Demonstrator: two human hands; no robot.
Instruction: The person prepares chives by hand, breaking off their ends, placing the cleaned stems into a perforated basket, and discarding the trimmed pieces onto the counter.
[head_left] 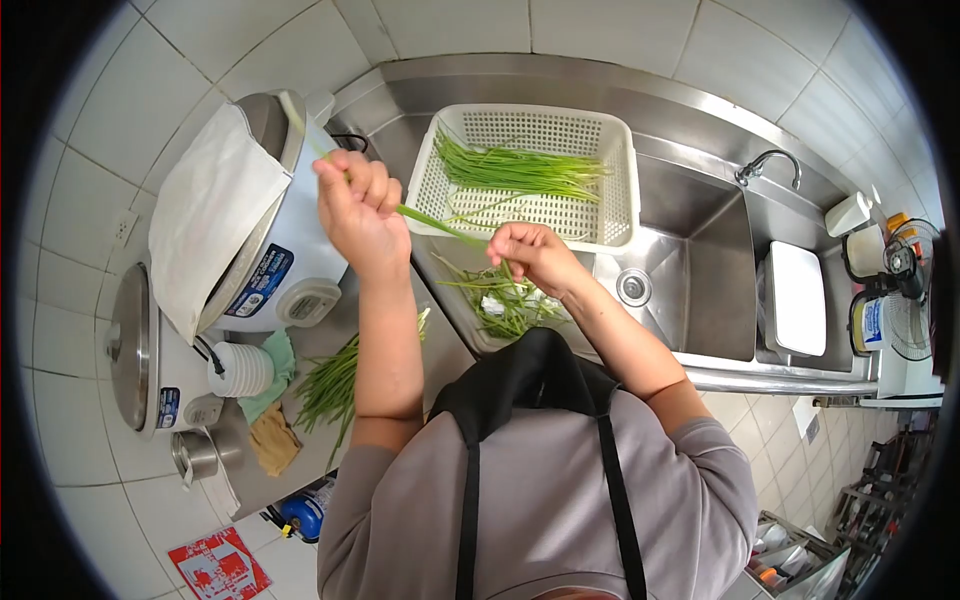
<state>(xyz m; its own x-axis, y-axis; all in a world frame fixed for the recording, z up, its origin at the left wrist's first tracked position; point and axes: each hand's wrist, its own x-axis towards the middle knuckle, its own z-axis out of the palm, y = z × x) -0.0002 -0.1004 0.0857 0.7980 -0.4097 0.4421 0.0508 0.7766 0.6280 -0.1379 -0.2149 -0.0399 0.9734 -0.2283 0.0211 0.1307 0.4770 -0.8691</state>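
Observation:
A green onion (440,225) is stretched between my two hands, its pale end rising past my left hand toward the upper left. My left hand (362,205) is closed around it in a fist. With pinched fingers, my right hand (535,258) grips its green end, lower and to the right. Under my right hand lies a heap of loose green trimmings (505,305), mixed with something white. Behind my hands, a white perforated basket (622,190) holds a bundle of green onions (520,170). Another bunch of green onions (340,385) lies on the counter beside my left forearm.
Two large cookers, one silver-blue (310,235) with a white cloth (215,200) on top, the other (150,350) lower, stand at the left. To the right are a steel sink (700,270), a faucet (775,165), a white board (797,300) and a fan (905,300).

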